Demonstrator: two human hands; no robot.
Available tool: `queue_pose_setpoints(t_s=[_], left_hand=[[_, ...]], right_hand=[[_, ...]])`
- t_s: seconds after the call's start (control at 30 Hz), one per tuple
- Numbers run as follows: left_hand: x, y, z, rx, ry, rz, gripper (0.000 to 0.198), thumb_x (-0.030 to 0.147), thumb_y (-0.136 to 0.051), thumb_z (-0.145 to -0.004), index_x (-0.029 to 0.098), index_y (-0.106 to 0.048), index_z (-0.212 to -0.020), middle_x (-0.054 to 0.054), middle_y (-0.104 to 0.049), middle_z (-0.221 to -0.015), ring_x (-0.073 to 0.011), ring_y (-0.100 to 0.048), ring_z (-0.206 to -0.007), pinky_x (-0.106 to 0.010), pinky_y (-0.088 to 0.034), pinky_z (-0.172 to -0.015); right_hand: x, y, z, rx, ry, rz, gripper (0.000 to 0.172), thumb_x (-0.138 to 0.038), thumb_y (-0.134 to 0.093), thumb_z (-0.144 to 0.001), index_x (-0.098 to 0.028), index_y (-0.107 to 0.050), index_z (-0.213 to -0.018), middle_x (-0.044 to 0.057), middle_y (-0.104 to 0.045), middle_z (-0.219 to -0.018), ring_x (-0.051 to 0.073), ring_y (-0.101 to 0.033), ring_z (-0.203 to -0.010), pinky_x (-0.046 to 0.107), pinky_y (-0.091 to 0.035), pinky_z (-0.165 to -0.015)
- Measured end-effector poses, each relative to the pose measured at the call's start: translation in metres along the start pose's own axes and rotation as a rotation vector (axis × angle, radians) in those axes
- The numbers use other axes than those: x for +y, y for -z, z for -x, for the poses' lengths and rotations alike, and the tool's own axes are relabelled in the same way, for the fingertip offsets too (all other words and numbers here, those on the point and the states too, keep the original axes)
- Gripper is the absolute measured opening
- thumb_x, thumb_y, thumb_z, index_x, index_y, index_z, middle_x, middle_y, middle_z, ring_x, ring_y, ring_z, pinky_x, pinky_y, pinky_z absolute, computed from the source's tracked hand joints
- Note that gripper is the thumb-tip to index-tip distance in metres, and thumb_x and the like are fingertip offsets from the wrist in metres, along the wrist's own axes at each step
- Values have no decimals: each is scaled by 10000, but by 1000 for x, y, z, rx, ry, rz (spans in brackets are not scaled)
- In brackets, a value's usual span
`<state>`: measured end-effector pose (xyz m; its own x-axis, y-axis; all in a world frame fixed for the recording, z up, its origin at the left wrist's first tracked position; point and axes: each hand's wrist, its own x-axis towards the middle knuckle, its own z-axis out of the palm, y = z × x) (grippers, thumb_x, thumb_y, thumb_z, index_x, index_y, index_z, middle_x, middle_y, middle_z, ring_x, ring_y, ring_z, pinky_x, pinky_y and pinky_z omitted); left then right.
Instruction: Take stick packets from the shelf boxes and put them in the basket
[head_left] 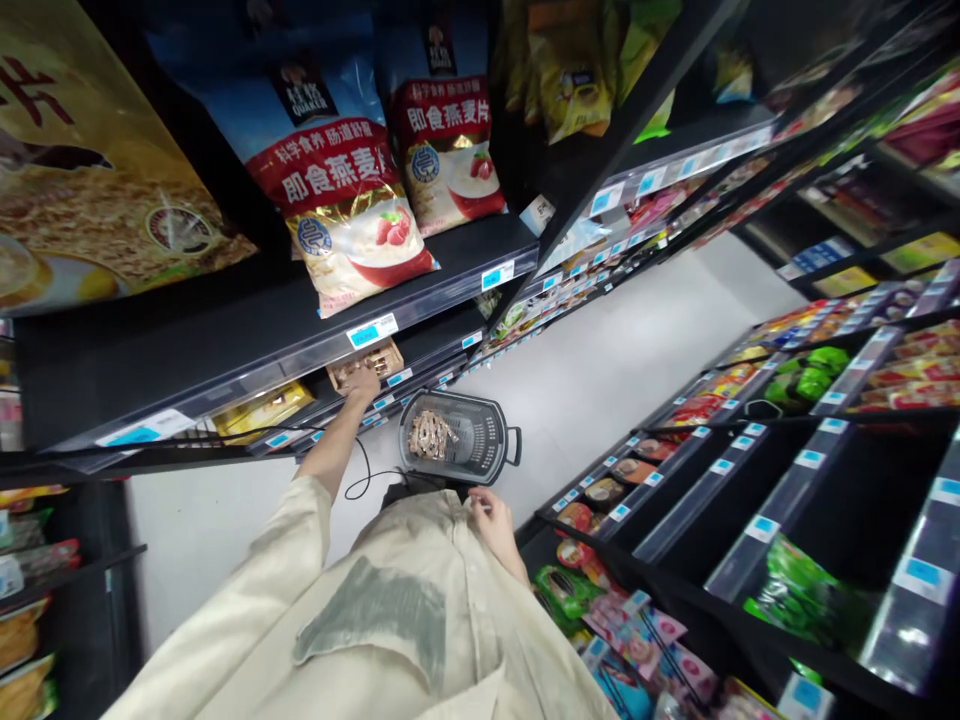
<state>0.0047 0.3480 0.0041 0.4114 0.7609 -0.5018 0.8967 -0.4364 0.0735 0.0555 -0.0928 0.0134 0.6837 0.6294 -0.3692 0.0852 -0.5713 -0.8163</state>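
My left hand (365, 382) reaches into a small open carton (389, 359) on a lower shelf, among small brownish packets. Its fingertips are small and partly lost among the packets, so any grip cannot be made out. My right hand (491, 515) hangs beside the hem of my beige shirt, its fingers loosely bent and apart, with nothing seen in them. On the floor ahead of my body is a grey shopping basket (487, 440). A pile of small brown-and-white wrapped packets (431, 435) lies at its left end.
Large oatmeal bags (337, 190) stand on the shelf above my left arm. A yellow package (264, 412) lies left of the carton. A black cord (365, 462) loops near my left forearm. Snack shelves (739, 530) line the right side, with pale aisle floor (600, 365) between.
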Motion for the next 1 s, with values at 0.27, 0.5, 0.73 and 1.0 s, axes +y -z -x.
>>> queue_pose_setpoints(t_s=[0.27,0.5,0.73,1.0], left_hand=[[9,-22,-4,13,74,13,684,352,-295,-1045,64,-269,-1665,-273,-339,-1678,-437,-215,-1595,-674,-153,-1249],[14,-33,12,254,-99,166,752,215,-423,-952,-39,-242,-1636,-282,-180,-1730,-385,-86,-1633,-635,-52,-1297],[53,-64,46,446,-203,405,767,124,-476,-886,-82,-266,-1595,-293,-286,-1679,-367,-216,-1596,-509,-178,-1326],[58,-141,75,418,-103,403,819,113,-538,-855,-13,-238,-1607,-283,-241,-1691,-372,-210,-1598,-514,-213,-1317]], right_hand=[[2,-3,6,-88,-48,56,415,-412,-515,-910,-130,-775,-1069,138,-804,-1092,228,-742,-871,332,-587,-827],[11,1,17,-122,-79,70,451,-360,-488,-955,-47,-755,-1140,164,-782,-1155,212,-719,-942,296,-542,-858],[46,14,19,-200,-142,188,487,-375,-460,-934,-54,-782,-1109,145,-792,-1043,245,-732,-1016,314,-515,-924],[78,16,43,-246,-223,143,458,-353,-446,-924,-125,-794,-1113,109,-785,-976,286,-747,-998,313,-537,-816]])
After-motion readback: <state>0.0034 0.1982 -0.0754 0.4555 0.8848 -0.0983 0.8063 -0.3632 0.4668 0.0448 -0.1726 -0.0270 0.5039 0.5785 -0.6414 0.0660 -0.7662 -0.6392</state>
